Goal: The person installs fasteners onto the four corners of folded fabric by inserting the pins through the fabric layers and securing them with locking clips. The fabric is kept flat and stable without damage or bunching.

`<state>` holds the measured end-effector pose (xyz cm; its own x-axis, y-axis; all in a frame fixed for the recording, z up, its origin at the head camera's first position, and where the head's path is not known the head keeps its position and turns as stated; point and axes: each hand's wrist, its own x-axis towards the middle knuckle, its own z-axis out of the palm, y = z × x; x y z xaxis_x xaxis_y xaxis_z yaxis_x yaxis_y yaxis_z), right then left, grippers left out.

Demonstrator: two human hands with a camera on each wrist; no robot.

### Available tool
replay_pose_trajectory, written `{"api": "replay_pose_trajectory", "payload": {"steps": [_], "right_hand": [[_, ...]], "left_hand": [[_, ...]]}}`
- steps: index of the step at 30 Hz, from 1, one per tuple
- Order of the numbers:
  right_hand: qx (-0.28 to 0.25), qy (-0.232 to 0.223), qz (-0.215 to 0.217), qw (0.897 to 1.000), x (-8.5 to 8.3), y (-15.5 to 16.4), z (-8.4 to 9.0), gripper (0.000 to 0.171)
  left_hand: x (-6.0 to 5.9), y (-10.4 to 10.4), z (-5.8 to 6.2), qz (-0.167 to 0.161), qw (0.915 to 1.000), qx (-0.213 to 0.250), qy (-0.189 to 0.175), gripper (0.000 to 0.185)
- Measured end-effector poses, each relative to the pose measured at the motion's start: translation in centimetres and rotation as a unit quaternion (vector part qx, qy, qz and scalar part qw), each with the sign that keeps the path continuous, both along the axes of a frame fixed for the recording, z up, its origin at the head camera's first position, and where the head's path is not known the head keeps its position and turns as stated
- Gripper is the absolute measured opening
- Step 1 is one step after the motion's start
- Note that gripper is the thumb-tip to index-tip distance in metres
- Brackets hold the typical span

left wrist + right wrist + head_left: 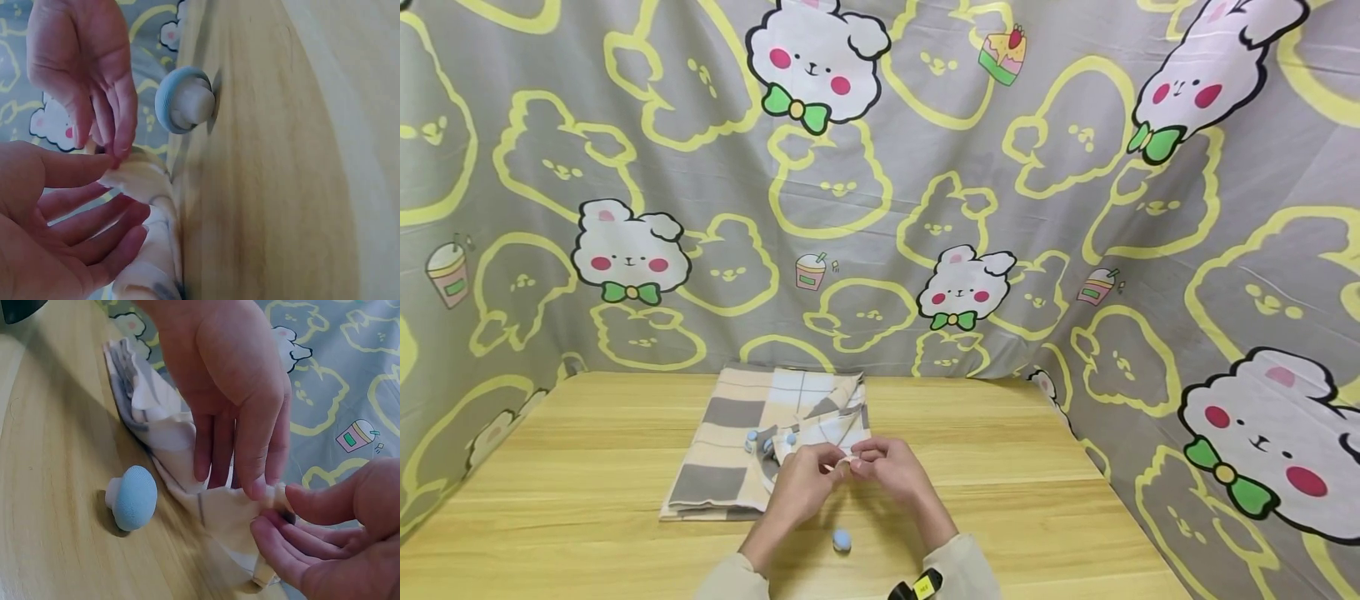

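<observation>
A plaid cloth (722,450) in beige, grey and white lies folded on the table, its near right part bunched up. At that part my left hand (808,482) and right hand (897,473) meet, fingertips almost together. Both pinch the raised edge of the cloth (228,515) between thumb and fingers. Just in front of the hands, a mushroom-shaped piece (842,541) with a light blue cap and pale stem lies on its side; the left wrist view shows its stem (197,103). More such blue-capped pieces (752,437) sit on the cloth, left of my left hand.
The wooden table (1000,450) extends around the cloth on both sides. A grey curtain (865,183) with cartoon rabbits hangs behind it and along the sides. A black device with a yellow label (927,585) is by the right sleeve.
</observation>
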<state>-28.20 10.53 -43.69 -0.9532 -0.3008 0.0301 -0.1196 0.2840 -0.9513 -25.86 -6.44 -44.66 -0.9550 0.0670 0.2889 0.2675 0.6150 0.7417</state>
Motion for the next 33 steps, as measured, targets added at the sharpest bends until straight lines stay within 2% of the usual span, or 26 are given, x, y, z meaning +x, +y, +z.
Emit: {"api": "replay_pose_trajectory", "payload": {"steps": [8,15,22,25,28,32,33], "right_hand": [[-0.014,0.004,-0.011,1.000,-0.3,-0.2,-0.1,0.031],[-0.042,0.018,-0.030,0.998,-0.3,-0.5,-0.5,0.020],[-0.066,0.012,-0.071,0.995,-0.1,-0.8,-0.6,0.019],[-0.067,0.012,-0.080,0.994,-0.2,-0.9,-0.7,0.018],[-0.066,0.013,-0.083,0.994,0.5,-1.1,0.4,0.018],[-0.069,0.011,-0.086,0.994,0.7,-1.1,0.5,0.019],[-0.071,0.008,-0.086,0.994,0.4,-1.1,0.1,0.019]], "left_hand": [[-0.6,-0.2,-0.3,0.017,0.9997,0.014,0.006,0.007],[-0.9,-0.1,-0.4,0.025,0.9993,0.026,0.001,0.008],[-0.8,-0.1,-0.6,0.026,0.9992,0.029,0.007,0.007],[-0.8,-0.1,-0.5,0.027,0.9991,0.033,0.004,0.008],[-0.7,-0.2,-0.5,0.025,0.9990,0.037,0.003,0.008],[-0.7,-0.3,-0.5,0.020,0.9988,0.044,0.003,0.008],[-0.7,-0.3,-0.5,0.018,0.9988,0.046,0.003,0.008]]}}
